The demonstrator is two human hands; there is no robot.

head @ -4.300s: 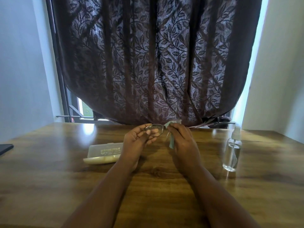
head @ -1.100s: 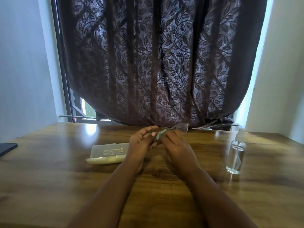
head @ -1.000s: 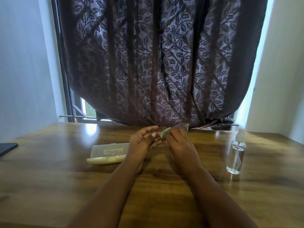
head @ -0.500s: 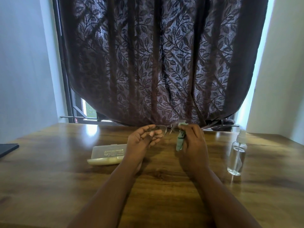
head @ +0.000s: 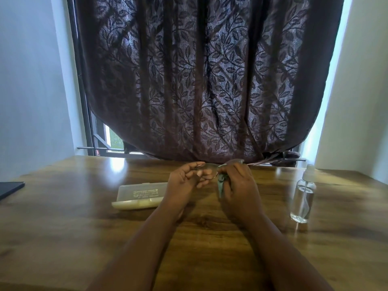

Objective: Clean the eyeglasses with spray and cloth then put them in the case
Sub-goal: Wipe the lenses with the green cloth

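Note:
Thin-rimmed eyeglasses (head: 210, 169) are held above the far middle of the wooden table (head: 63, 238). My left hand (head: 185, 182) pinches their left side, palm turned up. My right hand (head: 238, 185) grips a small pale green cloth (head: 220, 185) against the right lens, and a strip of cloth hangs below my fingers. The right lens is mostly hidden behind that hand. A cream eyeglass case (head: 139, 195) with a translucent lid lies closed just left of my left wrist. A clear spray bottle (head: 303, 198) with a white nozzle stands upright to the right.
A dark leaf-patterned curtain (head: 199, 80) hangs over the window behind the table's far edge. A dark flat object (head: 9, 189) lies at the table's left edge. White walls stand close on both sides.
My right hand with the cloth has shifted left along the glasses toward my left hand, and the hanging cloth has moved down between the hands. Case and bottle have not moved.

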